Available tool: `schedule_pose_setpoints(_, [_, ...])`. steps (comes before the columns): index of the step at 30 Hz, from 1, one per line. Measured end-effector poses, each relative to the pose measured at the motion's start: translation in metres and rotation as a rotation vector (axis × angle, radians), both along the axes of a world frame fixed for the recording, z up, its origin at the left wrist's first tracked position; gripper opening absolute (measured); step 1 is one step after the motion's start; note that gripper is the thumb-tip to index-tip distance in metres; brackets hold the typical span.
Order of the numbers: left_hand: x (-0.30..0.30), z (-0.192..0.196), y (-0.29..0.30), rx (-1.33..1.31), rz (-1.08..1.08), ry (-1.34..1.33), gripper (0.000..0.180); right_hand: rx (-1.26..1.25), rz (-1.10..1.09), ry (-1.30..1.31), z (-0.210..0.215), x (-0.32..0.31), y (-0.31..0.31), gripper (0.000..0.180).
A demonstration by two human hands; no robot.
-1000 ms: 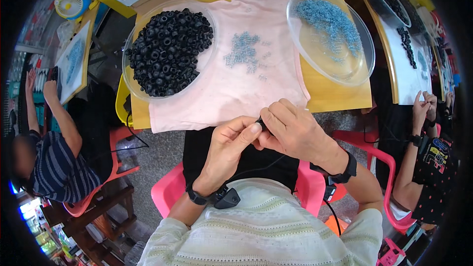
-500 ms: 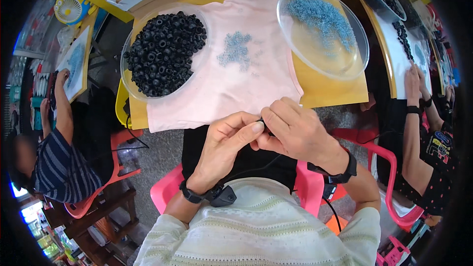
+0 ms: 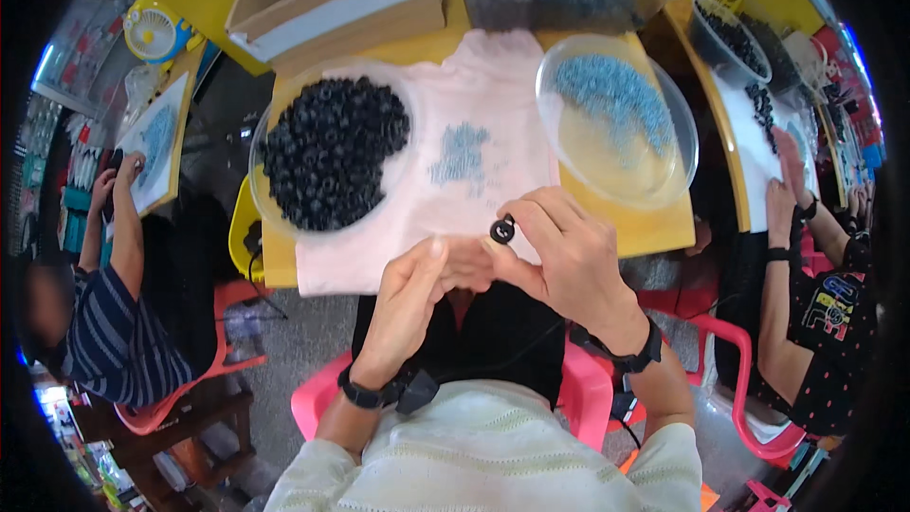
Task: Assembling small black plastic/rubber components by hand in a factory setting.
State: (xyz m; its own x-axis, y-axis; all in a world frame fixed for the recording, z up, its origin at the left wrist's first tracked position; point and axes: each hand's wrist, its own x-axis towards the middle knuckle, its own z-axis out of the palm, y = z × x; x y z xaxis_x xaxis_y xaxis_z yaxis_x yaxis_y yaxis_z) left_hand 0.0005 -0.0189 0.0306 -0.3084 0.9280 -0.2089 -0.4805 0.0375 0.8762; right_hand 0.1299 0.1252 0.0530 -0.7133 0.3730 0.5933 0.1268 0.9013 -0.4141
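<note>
Your left hand (image 3: 412, 289) has come away from the small black piece (image 3: 502, 230) that both hands were pinching half a second ago. Now only your right hand (image 3: 569, 256) has it, thumb and forefinger clamped on it, just right of the middle of the frame. Your left fingers stretch toward the right, lying side by side with the thumb raised apart from them, and their tips are near your right thumb. The view has tilted too, so the table sits lower in the picture and more of the containers along the top edge shows.

The piece you hold is glossy, dark and rounded, its face turned up toward you, with pale marks near its middle; it is too small to tell more.

In the upper left of the frame, a round clear tub (image 3: 254, 166) is heaped with black parts (image 3: 332, 152). In the upper right, another clear tub (image 3: 602, 163) holds tiny blue bits (image 3: 616, 95), gathered mostly toward its far side and its right. Between the two, a loose patch of blue bits (image 3: 462, 152) lies on a pink cloth (image 3: 431, 213). Along the top, you have a cardboard box (image 3: 346, 14) and a see-through rectangular bin (image 3: 559, 5), both with black parts inside.
</note>
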Motion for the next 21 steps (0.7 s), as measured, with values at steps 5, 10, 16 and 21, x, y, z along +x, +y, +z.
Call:
schedule_pose_setpoints(5, [-0.017, -0.003, -0.004, -0.055, 0.074, 0.053, 0.038, 0.156, -0.081, 0.022, 0.044, -0.019, 0.053, 0.024])
schedule_pose_setpoints(10, [-0.026, 0.005, -0.001, -0.033, 0.031, 0.037, 0.026, 0.281, -0.271, 0.016, 0.091, -0.056, 0.138, 0.021])
schedule_pose_setpoints(16, [-0.051, 0.058, -0.006, 0.527, -0.315, 0.413, 0.028, 0.036, -0.366, -0.189, 0.081, -0.097, 0.229, 0.040])
schedule_pose_setpoints(21, [0.010, 0.129, -0.023, 0.416, 0.118, 0.335, 0.025, -0.063, -0.322, -0.106, 0.068, -0.094, 0.177, 0.022])
